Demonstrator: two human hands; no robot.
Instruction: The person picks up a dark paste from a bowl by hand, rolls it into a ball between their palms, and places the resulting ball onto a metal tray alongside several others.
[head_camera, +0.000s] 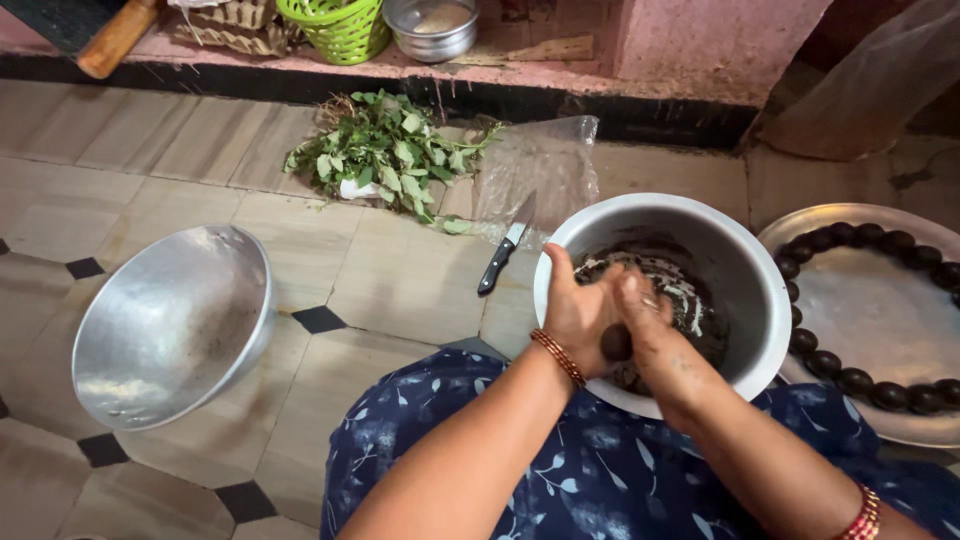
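- At the left edge of the tiled floor (400, 280) an empty metal bowl (175, 325) lies tipped on its side, well apart from the work.
- Toward the far edge, by the step, lies a bunch of green leaves (385, 150); just right of it a crumpled clear plastic bag (540, 165), with a black-handled knife (505, 255) lying at its near edge.
- The left hand (578, 315) and right hand (650, 330) are pressed palm to palm over the near rim of the steel mixing bowl (740, 260), cupped closely round a dark ball (616, 342) that shows between the palms.
- The bowl rests against the person's blue-patterned lap and holds a dark mixture (690, 300) smeared on its inner wall.
- By my reading, the step in hand is rolling one portion into a round.
- At the right edge a flat metal tray (870, 310) carries finished dark balls (860, 382) ranged round its rim.
- The next move seems to call for even palm pressure, then a reach rightward to a free spot on the tray.
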